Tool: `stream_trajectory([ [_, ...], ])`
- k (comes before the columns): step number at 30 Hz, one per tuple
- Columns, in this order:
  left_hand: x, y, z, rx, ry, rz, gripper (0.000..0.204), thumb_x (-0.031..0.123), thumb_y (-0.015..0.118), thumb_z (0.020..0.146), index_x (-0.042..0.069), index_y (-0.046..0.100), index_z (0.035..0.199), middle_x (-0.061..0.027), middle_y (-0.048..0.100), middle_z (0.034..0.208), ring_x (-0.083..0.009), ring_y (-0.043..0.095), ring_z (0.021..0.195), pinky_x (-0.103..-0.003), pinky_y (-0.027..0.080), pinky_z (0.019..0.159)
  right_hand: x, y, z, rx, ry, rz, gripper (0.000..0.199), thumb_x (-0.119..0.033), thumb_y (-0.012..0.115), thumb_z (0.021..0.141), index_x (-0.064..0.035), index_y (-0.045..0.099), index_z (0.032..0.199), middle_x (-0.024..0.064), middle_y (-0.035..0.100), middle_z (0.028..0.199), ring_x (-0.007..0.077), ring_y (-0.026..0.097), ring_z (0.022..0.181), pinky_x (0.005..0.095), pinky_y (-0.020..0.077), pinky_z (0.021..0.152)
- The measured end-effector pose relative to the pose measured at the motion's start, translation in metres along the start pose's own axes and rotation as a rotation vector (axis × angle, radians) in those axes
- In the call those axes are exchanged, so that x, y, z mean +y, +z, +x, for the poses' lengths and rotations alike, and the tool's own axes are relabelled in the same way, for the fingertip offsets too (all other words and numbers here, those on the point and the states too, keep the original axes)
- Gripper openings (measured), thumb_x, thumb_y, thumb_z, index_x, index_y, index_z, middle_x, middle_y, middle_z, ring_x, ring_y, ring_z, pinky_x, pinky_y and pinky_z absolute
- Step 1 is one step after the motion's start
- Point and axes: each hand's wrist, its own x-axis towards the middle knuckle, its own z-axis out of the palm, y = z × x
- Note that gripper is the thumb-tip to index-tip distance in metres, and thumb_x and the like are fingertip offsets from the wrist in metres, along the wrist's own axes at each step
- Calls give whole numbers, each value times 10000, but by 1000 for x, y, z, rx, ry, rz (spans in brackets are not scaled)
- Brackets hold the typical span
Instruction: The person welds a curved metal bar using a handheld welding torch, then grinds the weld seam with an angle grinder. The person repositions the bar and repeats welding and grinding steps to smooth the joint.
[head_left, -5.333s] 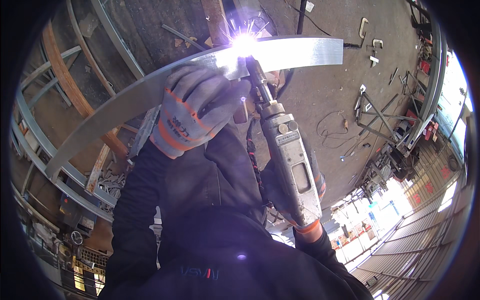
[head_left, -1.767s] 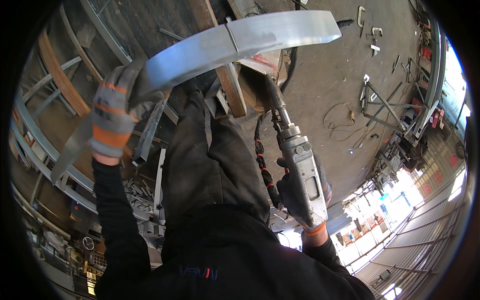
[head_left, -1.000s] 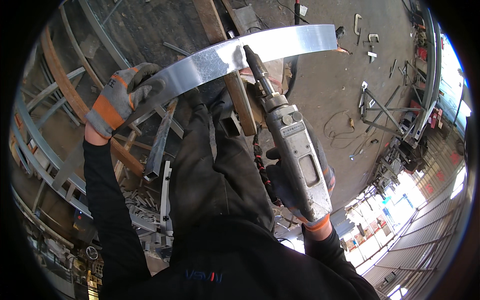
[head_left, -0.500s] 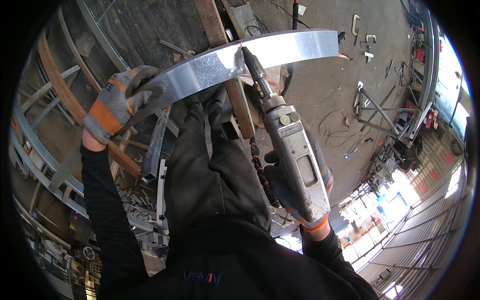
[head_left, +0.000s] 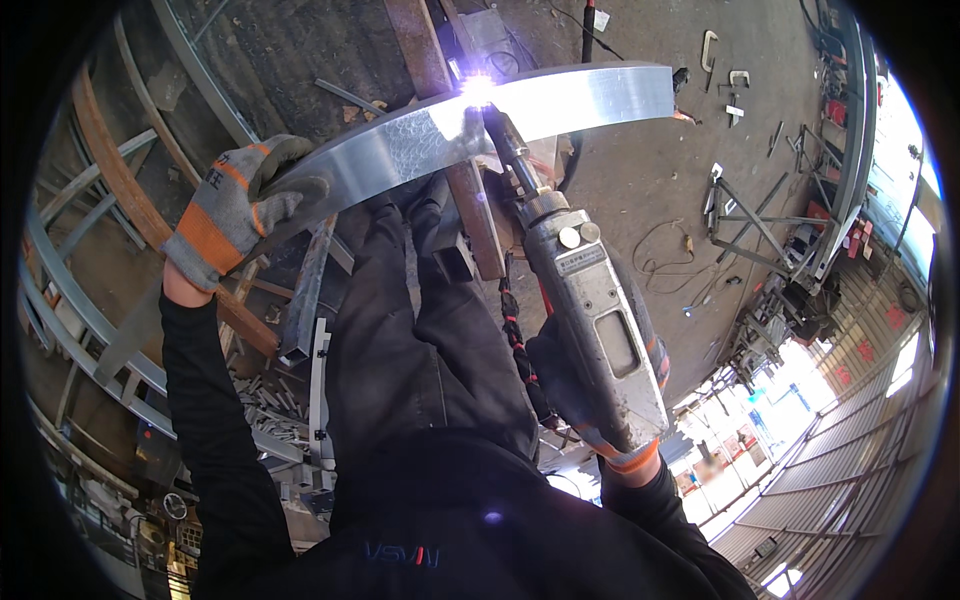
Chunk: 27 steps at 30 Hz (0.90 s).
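Note:
My left hand (head_left: 222, 215), in a grey and orange glove, is closed round the left end of a curved, shiny metal band (head_left: 390, 152). The band arcs across a rusty steel bar (head_left: 477, 220) in front of me. In my gloved right hand (head_left: 562, 375) is a handheld laser welding gun (head_left: 578, 262), its body hiding most of my fingers. Its narrow nozzle points at the band's far edge. A bright white-violet glare (head_left: 477, 90) burns at the tip and hides the exact contact there.
Curved steel frames (head_left: 110, 190) crowd the left side. A rectangular steel tube (head_left: 308, 300) lies beside my legs. On the floor to the right are C-clamps (head_left: 709, 48), a loose cable (head_left: 660, 265) and a welded metal stand (head_left: 760, 225). Scrap pieces (head_left: 280, 405) lie at the lower left.
A bright welding flash has appeared at the nozzle tip, where only a small red dot showed before. Both hands, the band and the gun are almost where they were.

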Motion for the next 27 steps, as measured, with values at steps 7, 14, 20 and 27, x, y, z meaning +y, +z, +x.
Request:
stream_trajectory([
  [7,-7,1,1,-35,21,-210,573,129,834,1016,12,639,1542,-166,730,1479,-291,715,1355,-419,579,1174,8,-13,-7,-79,-71,-186,991,-705,582,1091,68,391,1679,308,533,1594,413,591,1466,458,627,1064],
  [14,-3,1,2,-89,-59,-339,622,171,832,1037,-5,595,1584,-134,719,1489,-214,705,1340,-356,578,1130,11,-22,0,-106,-513,-632,706,-469,617,1154,-11,458,1667,193,574,1641,256,622,1470,390,642,984],
  [20,-3,1,3,-81,-47,-378,699,306,889,1003,-18,615,1558,-139,726,1459,-210,722,1305,-355,585,1125,11,-13,-14,-77,-281,-141,699,-516,537,1186,-5,467,1658,190,579,1632,256,629,1451,424,564,1153],
  [27,4,-2,3,-103,-54,-455,860,499,896,981,-40,585,1575,-149,713,1462,-223,706,1322,-358,584,1107,7,-15,-16,-56,-164,-233,797,-625,439,1186,27,460,1645,233,577,1593,287,649,1374,429,559,1163],
])
